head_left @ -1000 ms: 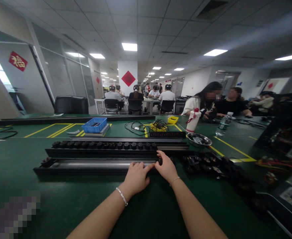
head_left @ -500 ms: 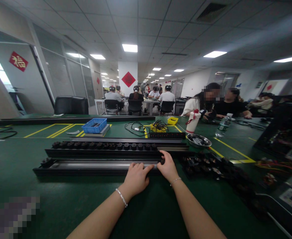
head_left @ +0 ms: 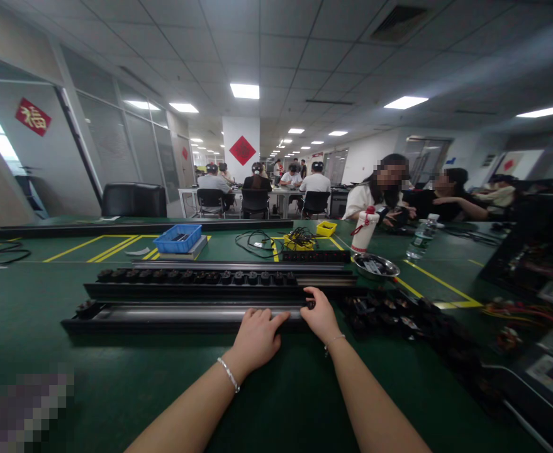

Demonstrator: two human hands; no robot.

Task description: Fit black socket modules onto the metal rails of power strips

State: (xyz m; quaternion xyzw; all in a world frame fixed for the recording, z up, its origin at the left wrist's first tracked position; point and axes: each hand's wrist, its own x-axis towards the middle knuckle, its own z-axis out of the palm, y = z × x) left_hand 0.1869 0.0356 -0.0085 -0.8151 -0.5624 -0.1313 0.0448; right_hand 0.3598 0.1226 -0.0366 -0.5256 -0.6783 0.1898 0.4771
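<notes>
A long black channel (head_left: 163, 313) with a shiny metal inner face lies across the bench in front of me. My left hand (head_left: 257, 336) is closed over its near wall toward the right end, index finger pointing right. Close by, my right hand (head_left: 322, 316) pinches a small black socket module (head_left: 311, 304) at the channel's right end; my fingers hide most of it. Behind lies a second black channel (head_left: 191, 290), carrying a row of black socket modules (head_left: 201, 277). To the right of my hands spreads a pile of loose black modules (head_left: 384, 314).
On the green bench (head_left: 129, 390) stand a blue bin (head_left: 178, 239), a metal bowl (head_left: 375, 267), a white bottle (head_left: 365, 233) and a water bottle (head_left: 420, 239). Cables (head_left: 302, 238) lie farther back. Electronic equipment (head_left: 550, 352) fills the right side. Two people (head_left: 380, 201) sit across the bench.
My right hand has shifted very slightly right, with the small module still in its fingers. My left hand stays on the channel. Across the bench the two people have changed posture.
</notes>
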